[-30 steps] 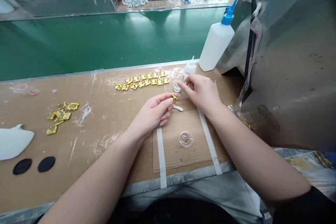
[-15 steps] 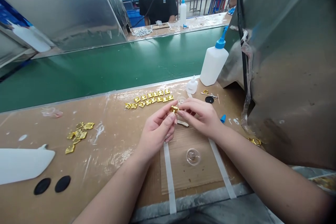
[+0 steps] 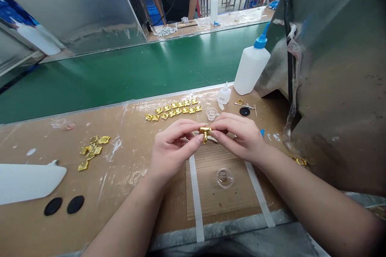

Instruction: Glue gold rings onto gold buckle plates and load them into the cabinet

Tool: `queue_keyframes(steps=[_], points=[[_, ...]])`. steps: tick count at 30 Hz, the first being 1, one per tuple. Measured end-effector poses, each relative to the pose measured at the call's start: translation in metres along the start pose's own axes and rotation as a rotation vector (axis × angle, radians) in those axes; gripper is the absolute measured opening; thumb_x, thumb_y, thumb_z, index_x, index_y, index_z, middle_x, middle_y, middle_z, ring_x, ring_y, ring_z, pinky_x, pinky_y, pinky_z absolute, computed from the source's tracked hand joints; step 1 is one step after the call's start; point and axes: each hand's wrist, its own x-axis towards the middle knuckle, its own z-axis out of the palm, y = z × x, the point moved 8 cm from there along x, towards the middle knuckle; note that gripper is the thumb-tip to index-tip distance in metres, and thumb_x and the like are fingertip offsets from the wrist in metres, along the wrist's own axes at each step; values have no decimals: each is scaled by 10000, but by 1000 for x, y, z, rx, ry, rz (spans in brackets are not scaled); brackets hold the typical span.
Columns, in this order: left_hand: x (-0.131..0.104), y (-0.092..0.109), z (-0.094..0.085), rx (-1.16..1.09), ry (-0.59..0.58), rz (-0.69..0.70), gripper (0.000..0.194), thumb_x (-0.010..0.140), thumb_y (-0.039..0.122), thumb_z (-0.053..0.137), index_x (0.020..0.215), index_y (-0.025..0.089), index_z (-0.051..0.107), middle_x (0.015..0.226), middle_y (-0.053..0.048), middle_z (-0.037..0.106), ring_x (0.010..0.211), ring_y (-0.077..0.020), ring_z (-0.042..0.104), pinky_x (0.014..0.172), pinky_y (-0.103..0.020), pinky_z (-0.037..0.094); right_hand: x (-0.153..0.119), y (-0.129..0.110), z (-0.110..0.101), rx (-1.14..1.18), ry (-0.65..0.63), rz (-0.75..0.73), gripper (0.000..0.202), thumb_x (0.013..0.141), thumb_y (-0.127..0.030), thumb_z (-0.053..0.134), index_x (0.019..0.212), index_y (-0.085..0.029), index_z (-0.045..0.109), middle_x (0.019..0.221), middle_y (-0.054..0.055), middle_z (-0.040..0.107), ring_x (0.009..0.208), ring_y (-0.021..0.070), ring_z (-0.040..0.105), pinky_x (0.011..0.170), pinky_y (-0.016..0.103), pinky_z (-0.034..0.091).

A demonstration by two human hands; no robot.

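Here, my left fingers (image 3: 186, 127) and right fingers (image 3: 222, 138) clamp a small metallic-gold T-shaped piece (image 3: 205, 130), its long axis crosswise between them.

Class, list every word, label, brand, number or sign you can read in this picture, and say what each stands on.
Clearly readable: none.
Small bottle: faint mark, too small to read.
Tabletop, beside the blue piece: white marks, perhaps figures or smears; cannot tell.
Held gold piece and large white bottle: no writing visible.
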Motion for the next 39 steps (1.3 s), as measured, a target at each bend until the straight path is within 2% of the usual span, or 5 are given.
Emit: queue_keyframes(steps=[10, 21, 28, 33, 39], points=[[-6, 10, -1, 80, 18, 122, 187, 899, 129, 794, 1045, 243, 821, 940, -37, 733, 717, -94, 662, 527, -175, 516, 1, -7, 3, 23, -42, -40, 54, 1012, -157, 652, 1018, -121, 691, 815, 46, 657, 723, 131, 588, 630, 264, 479], [-10, 35, 2, 243, 24, 348, 212, 871, 48, 771, 1038, 176, 800, 901, -39, 737, 726, -87, 645, 562, -171, 501, 2, -19, 2, -40, -56, -104, 67, 999, -128, 662, 1012, -75, 702, 845, 78, 686, 750, 126, 619, 642, 236, 501], [-15, 47, 4, 333, 53, 478, 249, 835, 5, 786, 1023, 168, 780, 911, -32, 741, 712, -88, 658, 548, -169, 501, 0, -26, 0, -96, -40, -144, 96, 983, -148, 695, 1060, -92, 710, 895, 78, 716, 768, 127, 650, 625, 231, 500], [-17, 52, 6, 360, 32, 511, 268, 830, 6, 800, 1043, 167, 780, 932, -41, 756, 693, -94, 654, 548, -194, 512, -2, -31, -3, -152, -30, -184, 115, 992, -186, 693, 1071, -105, 710, 890, 76, 722, 751, 132, 659, 610, 241, 499], [-22, 55, 7, 337, -37, 547, 309, 840, -27, 789, 1112, 119, 778, 1001, -79, 761, 857, -133, 715, 740, -237, 604, -4, -40, -6, -246, -35, -253, 133, 1010, -220, 677, 1079, -110, 705, 873, 67, 734, 736, 145, 674, 630, 263, 526]])
